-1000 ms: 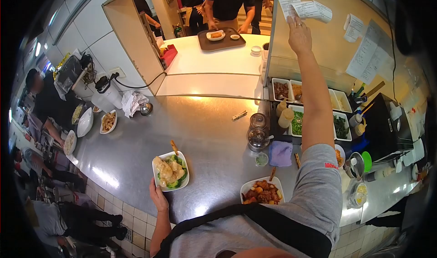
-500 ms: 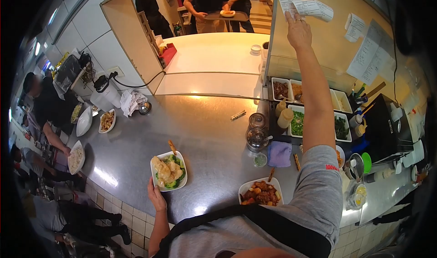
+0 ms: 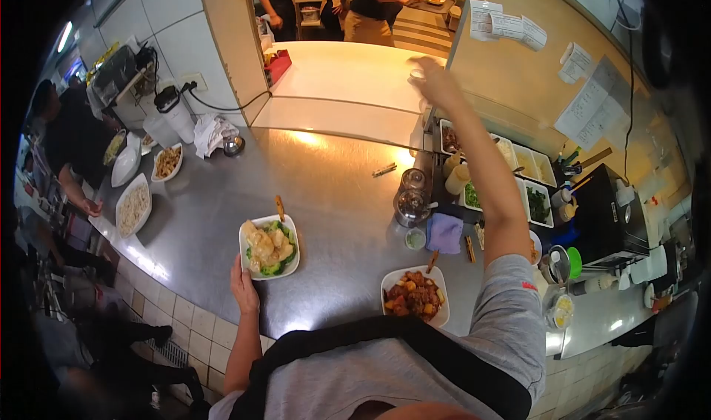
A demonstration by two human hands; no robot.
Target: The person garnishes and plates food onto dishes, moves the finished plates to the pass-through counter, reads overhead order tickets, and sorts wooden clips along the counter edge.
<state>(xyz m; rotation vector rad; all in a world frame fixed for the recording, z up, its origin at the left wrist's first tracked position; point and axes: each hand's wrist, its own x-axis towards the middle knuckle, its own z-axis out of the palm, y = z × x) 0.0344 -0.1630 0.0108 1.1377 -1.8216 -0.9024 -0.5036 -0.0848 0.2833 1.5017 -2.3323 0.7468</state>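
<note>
My left hand (image 3: pixel 244 288) rests against the near left side of a white square bowl (image 3: pixel 290 268), its fingers stretched along the wall. In that bowl lie pale sauced pieces (image 3: pixel 268 244) over green broccoli, and a clothespin (image 3: pixel 279 207) sits at the far rim. My right arm reaches to the pass-through shelf, where my right hand (image 3: pixel 438 85) is smeared by motion close to a small white dish (image 3: pixel 416 73). Whether it holds anything is unclear. In front of me stands a second white bowl (image 3: pixel 442 312) of red-brown glazed chunks, also with a clothespin (image 3: pixel 432 261) at its rim.
Order slips (image 3: pixel 507 26) hang on the right wall. Glass jars (image 3: pixel 412 205), a purple cloth (image 3: pixel 444 233) and ingredient tubs (image 3: pixel 537 201) stand to the right. At left are a long dish of rice (image 3: pixel 134 207) and a co-worker (image 3: pixel 74 138). People stand beyond the shelf.
My right hand has left the slips on the wall and come down leftward to the shelf. My left hand stays at the bowl. The rice dish is out of the co-worker's hand, on the counter.
</note>
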